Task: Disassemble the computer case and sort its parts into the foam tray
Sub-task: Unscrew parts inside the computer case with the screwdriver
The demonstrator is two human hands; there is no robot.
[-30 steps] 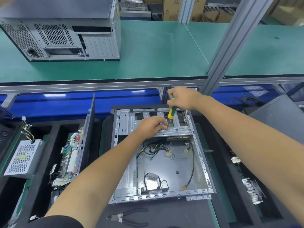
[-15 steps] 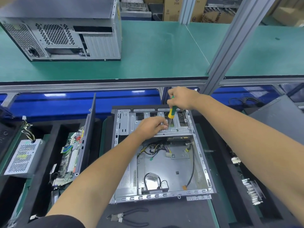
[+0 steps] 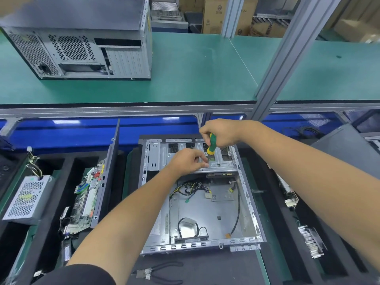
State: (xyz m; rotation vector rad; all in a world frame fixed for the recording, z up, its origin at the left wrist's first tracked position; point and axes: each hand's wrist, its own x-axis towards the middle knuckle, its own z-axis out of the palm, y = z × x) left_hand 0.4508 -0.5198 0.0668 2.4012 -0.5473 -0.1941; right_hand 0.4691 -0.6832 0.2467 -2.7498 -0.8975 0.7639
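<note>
The open computer case (image 3: 205,212) lies flat in the middle, with loose cables inside. Its silver drive bracket (image 3: 156,159) spans the far end. My right hand (image 3: 222,132) grips the green and yellow screwdriver (image 3: 211,147), held upright with its tip down on the bracket. My left hand (image 3: 185,160) rests on the bracket, its fingertips pinching at the screwdriver's shaft near the tip. The tip itself is hidden by those fingers. The black foam tray (image 3: 67,161) at the left holds a power supply (image 3: 28,196) and a motherboard (image 3: 86,200).
A dark side panel (image 3: 107,173) stands on edge between the tray and the case. Pliers (image 3: 162,272) lie in front of the case. Small metal parts (image 3: 310,241) sit at the right, near another panel (image 3: 345,149). A second case (image 3: 82,42) stands on the green shelf above.
Both hands stay at the drive bracket with the screwdriver upright. Only a slight shift of the right hand on the handle shows.
</note>
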